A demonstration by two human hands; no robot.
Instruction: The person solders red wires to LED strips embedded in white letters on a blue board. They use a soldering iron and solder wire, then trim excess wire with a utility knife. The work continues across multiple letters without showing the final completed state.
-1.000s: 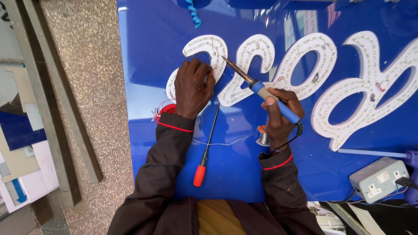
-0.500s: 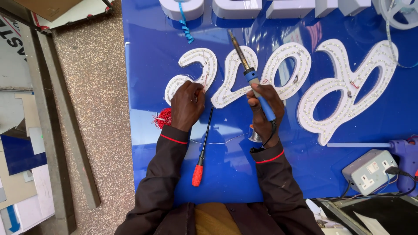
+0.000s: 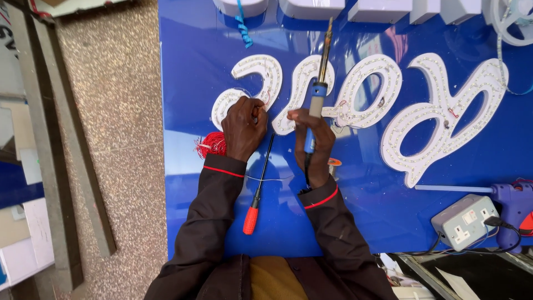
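Two hands are seen at work over a glossy blue surface (image 3: 211, 183) on which white looped letter shapes (image 3: 444, 122) lie flat, their faces studded with rows of small pale dots. The left hand (image 3: 244, 129) is curled, knuckles up, with its fingertips pressed together against the end of the leftmost white letter (image 3: 250, 83); what is pinched there cannot be made out. A tuft of thin red wire (image 3: 211, 144) is bunched just beside that wrist. The right hand (image 3: 313, 147) is closed around a soldering iron (image 3: 317, 91), held nearly upright, its blue grip in the fist and its slim metal shaft pointed away over the letters. A dark cord is trailed from it down past the wrist. Between the forearms, a screwdriver (image 3: 258, 186) with a thin dark shaft and a rounded red handle is laid on the blue sheet. A small spool (image 3: 334, 163) is partly hidden behind the right hand. Near the lower right, a grey boxy socket block (image 3: 463, 221) and a purple glue gun (image 3: 513, 208) are rested. Speckled stone floor (image 3: 111, 111) is shown at left.
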